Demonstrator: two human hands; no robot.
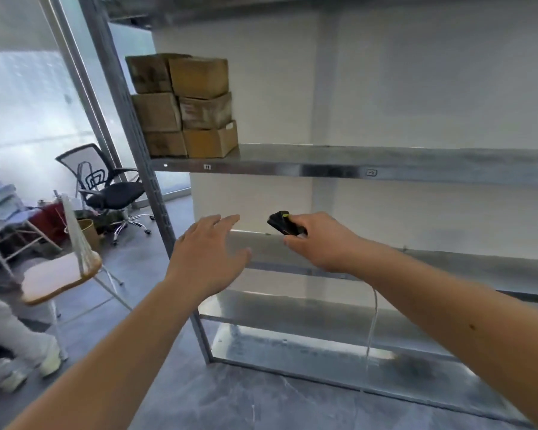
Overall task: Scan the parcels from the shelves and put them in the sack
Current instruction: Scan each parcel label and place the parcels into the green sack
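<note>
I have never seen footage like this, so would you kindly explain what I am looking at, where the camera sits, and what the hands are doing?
This is one picture from a wide-angle camera worn on a person's head, looking forward and down, so the two bare arms reaching in are that person's own. No robot is involved. The right hand holds a small black scanner with a pale cable hanging below it. The left hand is open, fingers spread, holding nothing. In front stands a metal shelf rack. A stack of brown cardboard parcels sits at the left end of its upper shelf. To the left are a black office chair and a wooden chair. No sack is visible.
</note>
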